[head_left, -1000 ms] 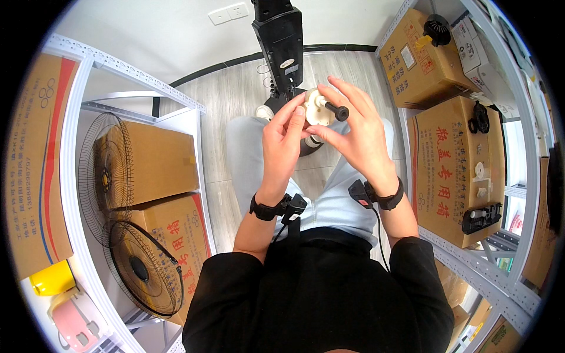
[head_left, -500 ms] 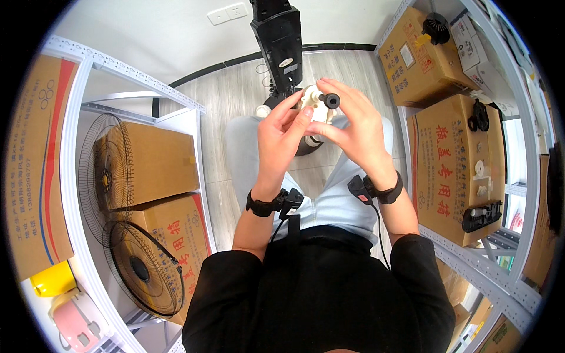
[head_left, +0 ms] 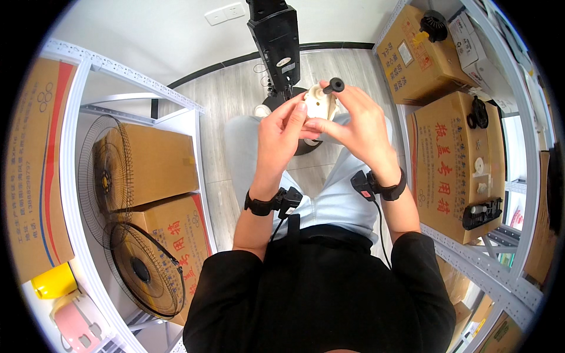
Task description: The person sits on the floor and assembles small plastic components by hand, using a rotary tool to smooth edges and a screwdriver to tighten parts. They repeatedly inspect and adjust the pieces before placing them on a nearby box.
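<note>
Between my two hands is a cream plastic housing (head_left: 318, 105) with a small dark hole in its face. A black round-ended post (head_left: 335, 86) sticks out of it toward the upper right. My left hand (head_left: 281, 126) pinches its left side, thumb on the face and fingers behind. My right hand (head_left: 360, 122) is closed round the right side, with the thumb along the lower edge. The fingertips behind the housing are hidden. Beyond it stands a black upright column (head_left: 276, 50), its round base partly hidden below my hands.
Two wire fan guards (head_left: 106, 170) lean by cardboard boxes (head_left: 159, 165) on the left rack. A pink plastic part (head_left: 76, 323) lies at lower left. On the right rack, a box (head_left: 438, 170) carries a black plastic tray (head_left: 482, 214), black parts (head_left: 479, 112) and small white pieces.
The cream housing has tilted between my hands, showing more of its flat face. Its black post has swung up and slightly right. Both hands keep their hold.
</note>
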